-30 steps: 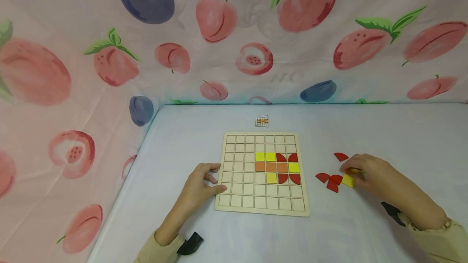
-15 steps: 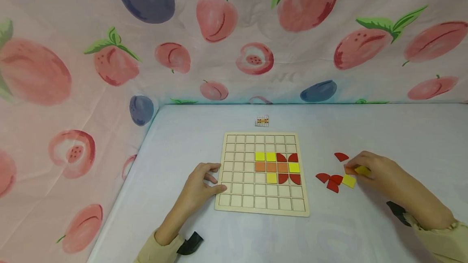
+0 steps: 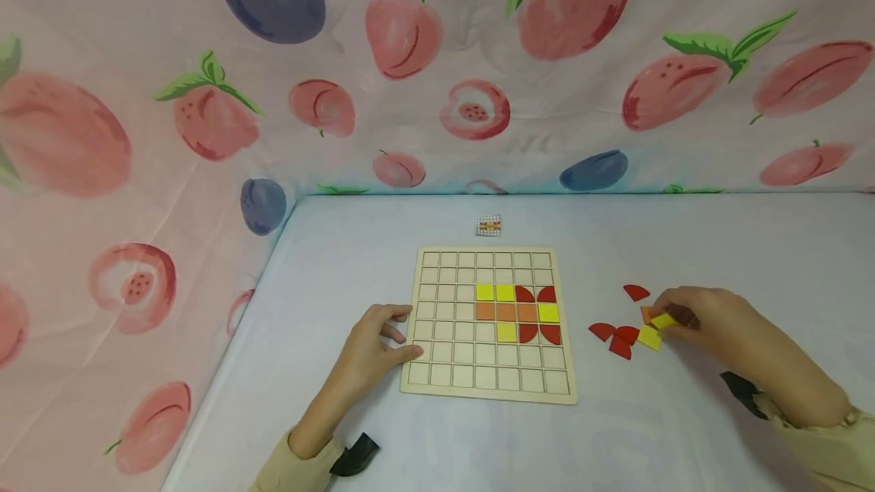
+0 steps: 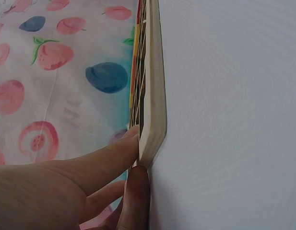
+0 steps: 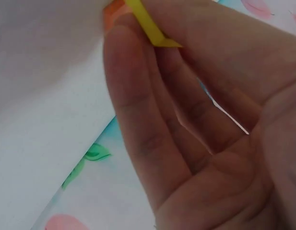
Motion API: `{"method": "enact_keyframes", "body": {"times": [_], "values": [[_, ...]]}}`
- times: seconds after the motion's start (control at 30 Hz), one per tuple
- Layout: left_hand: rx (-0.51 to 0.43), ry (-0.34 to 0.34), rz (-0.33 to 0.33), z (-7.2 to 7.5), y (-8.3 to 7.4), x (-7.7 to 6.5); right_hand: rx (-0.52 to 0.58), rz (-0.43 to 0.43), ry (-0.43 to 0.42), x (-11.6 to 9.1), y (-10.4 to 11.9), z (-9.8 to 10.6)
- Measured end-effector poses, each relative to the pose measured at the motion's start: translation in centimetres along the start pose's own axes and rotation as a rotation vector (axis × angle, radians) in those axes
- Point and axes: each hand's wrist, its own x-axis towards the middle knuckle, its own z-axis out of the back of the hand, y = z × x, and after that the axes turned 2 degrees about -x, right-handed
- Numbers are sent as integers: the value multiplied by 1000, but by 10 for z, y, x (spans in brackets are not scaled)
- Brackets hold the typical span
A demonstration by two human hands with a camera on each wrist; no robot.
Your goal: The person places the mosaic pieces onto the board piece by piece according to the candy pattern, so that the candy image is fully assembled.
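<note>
The wooden grid board (image 3: 451,355) lies on the table, with yellow and orange square tiles and red quarter-circle tiles set in its right half. At its left edge my left hand (image 3: 376,340) rests, thumb on the rim and index fingertip at the side; the left wrist view has those fingers against the board's edge (image 4: 156,96). My right hand (image 3: 711,325) pinches a yellow square tile (image 3: 663,321) and an orange square tile (image 3: 646,315) between thumb and fingers. In the right wrist view the yellow tile (image 5: 148,21) stands edge-on before the orange one (image 5: 114,13).
Right of the board lie loose red quarter-circle tiles (image 3: 620,348) and a yellow square tile (image 3: 649,338), close below the right fingertips. One red tile (image 3: 636,292) lies apart, farther back. A small pattern card (image 3: 488,225) sits behind the board. Fruit-print cloth (image 3: 410,120) walls the back and left.
My right hand has shifted slightly, lifting a little from the loose tiles and then lowering again; the orange and yellow tiles in its fingers have come into clearer sight. My left hand stays put.
</note>
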Motion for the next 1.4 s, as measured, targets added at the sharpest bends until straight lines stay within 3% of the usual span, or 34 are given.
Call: {"method": "enact_keyframes", "body": {"times": [0.63, 1.1, 1.4], "values": [[10, -3, -1, 1, 0, -1, 24, 105, -50, 23, 56, -6], [9, -6, -3, 0, 0, 0, -44, 248, -129, 38, 94, -9], [5, -8, -15, -1, -1, -1, -32, 309, -111, 50, 111, -16]]}}
